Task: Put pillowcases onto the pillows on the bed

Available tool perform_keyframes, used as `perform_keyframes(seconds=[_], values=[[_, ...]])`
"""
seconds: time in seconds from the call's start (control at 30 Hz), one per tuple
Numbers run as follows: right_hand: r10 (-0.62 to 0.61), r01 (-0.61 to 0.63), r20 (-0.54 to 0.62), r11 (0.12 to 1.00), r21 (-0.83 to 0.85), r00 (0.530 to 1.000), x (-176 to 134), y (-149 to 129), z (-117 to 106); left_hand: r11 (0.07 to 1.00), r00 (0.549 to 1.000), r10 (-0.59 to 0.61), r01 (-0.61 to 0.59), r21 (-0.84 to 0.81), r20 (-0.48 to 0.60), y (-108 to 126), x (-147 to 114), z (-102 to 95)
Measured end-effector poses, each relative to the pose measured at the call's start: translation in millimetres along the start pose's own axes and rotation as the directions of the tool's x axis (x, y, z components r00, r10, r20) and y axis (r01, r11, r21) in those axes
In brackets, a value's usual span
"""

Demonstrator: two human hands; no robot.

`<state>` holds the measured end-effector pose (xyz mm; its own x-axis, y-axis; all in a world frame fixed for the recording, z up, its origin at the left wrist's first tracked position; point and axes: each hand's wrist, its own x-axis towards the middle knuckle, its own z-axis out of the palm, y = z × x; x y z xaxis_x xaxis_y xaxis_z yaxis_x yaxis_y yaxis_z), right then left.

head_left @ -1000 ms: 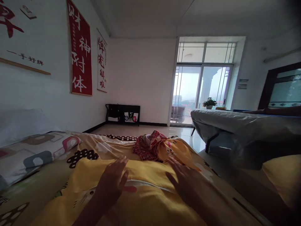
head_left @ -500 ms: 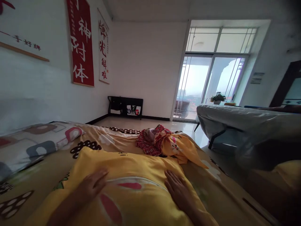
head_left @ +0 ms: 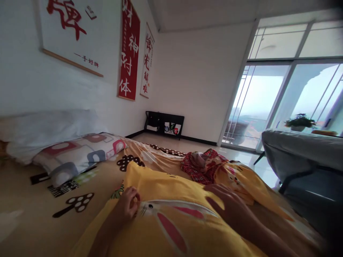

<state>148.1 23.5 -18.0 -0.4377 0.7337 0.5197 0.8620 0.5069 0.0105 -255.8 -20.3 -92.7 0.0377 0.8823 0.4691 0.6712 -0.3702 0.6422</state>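
Observation:
A yellow pillow (head_left: pixel 150 232) with a rabbit print fills the near middle of the bed. My left hand (head_left: pixel 130 204) is at its left side, fingers curled in and closed on the pillowcase near the rabbit's eye. Across from it, my right hand (head_left: pixel 227 203) lies over the pillow's right edge with fingers stretched and thumb apart; its fingertips are partly hard to see. Just beyond the right hand lie a yellow rabbit-print cloth (head_left: pixel 238 180) and a crumpled red plaid cloth (head_left: pixel 195 167).
Against the left wall are a patterned pillow (head_left: pixel 80 155) and white bedding (head_left: pixel 59 125). A patterned sheet (head_left: pixel 107 192) covers the bed. A covered table (head_left: pixel 302 150) with a potted plant (head_left: pixel 300 121) stands at the right, and a low black rack (head_left: pixel 163 123) at the far wall.
The view has swung left. My left hand has gone from lying fairly flat to curled fingers on the pillow. My right hand has moved to the pillow's right edge, thumb spread.

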Motion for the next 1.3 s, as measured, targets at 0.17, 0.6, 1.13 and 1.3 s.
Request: perform_keyframes(seconds=[0.17,0.6,1.13,1.3], values=[[-0.246,0.199,0.257,0.961,0.193,0.935,47.6,-146.6,-3.5,1.0,0.998,0.015,-0.014,-0.026,0.058,-0.1,-2.8,-5.7],[-0.606,0.619,-0.231,0.785,-0.024,0.761,33.0,-203.8,104.9,0.987,0.969,-0.08,0.043,-0.157,-0.234,-14.6,-12.2,-20.6],[-0.219,0.101,0.509,0.963,0.248,0.833,90.1,-224.4,88.7,0.971,0.976,-0.216,0.217,-0.096,0.017,-10.2,-12.0,-12.3],[-0.242,0.183,0.545,0.97,0.161,0.803,92.8,-230.2,87.5,0.977,0.981,-0.187,0.191,-0.096,0.043,-10.7,-12.3,-16.1]])
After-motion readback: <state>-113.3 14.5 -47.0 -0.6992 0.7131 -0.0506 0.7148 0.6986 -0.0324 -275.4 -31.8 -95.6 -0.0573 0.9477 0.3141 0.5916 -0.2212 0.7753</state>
